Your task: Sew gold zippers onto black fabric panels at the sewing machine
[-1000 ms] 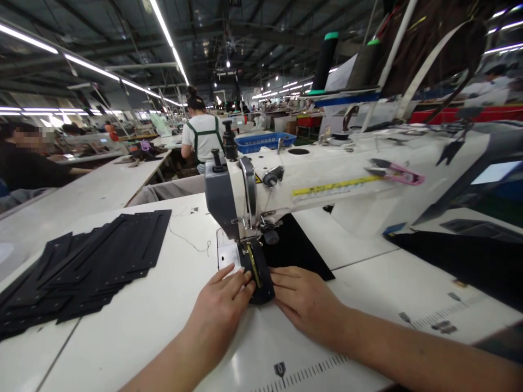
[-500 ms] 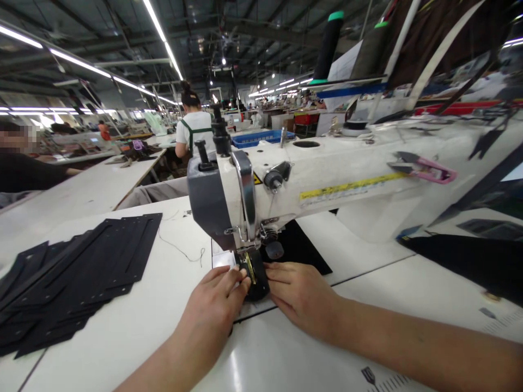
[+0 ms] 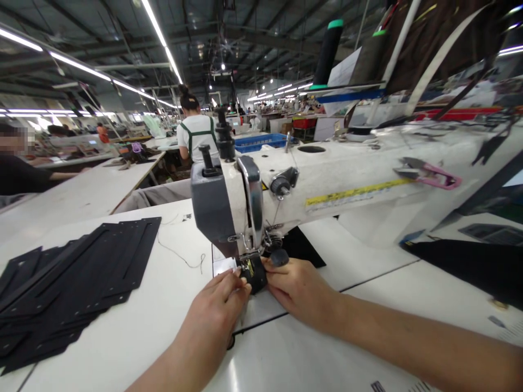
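A small black fabric piece with a gold zipper (image 3: 256, 276) lies at the needle area of a white sewing machine (image 3: 347, 182), its far end hidden beneath the machine head. My left hand (image 3: 218, 305) grips its left edge, thumb and fingertips pinched together. On the opposite side, my right hand (image 3: 304, 288) presses its closed fingers against the piece's right edge, close to a dark round knob (image 3: 279, 257). Behind the machine head, a flat black panel (image 3: 302, 247) rests on the table; whether it joins the zipper piece I cannot tell.
Overlapping black panels with small holes (image 3: 77, 283) spread over the table's left side. Pink-handled snips (image 3: 429, 173) sit on the machine arm. More black material (image 3: 461, 267) lies at the right. A co-worker in a white top (image 3: 198, 130) is beyond, near a blue crate (image 3: 261, 142).
The zipper piece has slid away from me under the machine head, so less of it shows. Both hands stay on it, the right slightly farther forward. The view has shifted a little.
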Demonstrator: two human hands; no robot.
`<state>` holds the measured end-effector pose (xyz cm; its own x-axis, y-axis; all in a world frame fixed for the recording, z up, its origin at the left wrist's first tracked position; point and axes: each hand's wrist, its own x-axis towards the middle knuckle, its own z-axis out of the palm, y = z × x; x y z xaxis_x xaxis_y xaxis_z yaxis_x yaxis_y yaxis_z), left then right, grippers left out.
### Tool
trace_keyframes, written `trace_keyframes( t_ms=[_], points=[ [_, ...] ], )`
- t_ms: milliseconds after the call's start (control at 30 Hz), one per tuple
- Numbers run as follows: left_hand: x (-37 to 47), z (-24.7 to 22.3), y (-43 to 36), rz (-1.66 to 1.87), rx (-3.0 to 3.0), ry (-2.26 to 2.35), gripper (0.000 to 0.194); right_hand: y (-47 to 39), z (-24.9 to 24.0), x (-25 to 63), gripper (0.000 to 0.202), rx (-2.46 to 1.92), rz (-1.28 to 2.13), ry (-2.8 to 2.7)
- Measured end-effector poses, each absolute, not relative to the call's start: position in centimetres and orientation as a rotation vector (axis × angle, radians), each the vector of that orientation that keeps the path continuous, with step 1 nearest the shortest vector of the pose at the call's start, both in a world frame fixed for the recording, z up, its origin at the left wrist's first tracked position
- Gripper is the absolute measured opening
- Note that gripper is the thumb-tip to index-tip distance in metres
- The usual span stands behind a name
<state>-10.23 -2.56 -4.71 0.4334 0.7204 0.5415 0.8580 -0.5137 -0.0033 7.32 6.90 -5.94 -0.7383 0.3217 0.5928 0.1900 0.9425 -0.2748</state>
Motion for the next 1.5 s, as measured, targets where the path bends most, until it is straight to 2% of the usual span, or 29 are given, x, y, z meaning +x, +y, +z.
trace_keyframes(
  t_ms=[400,1500],
  points=[
    [-10.3,-4.7,-1.7,-0.815,-2.436,-1.501,0.020,7.7,-6.4,6.6,0.017,-0.417,0.240,-2.441],
    [-10.8,-5.1,-0.7,-0.759,-2.346,-1.577,0.012,8.6,-6.7,5.9,0.016,-0.447,0.102,-2.436]
  ],
)
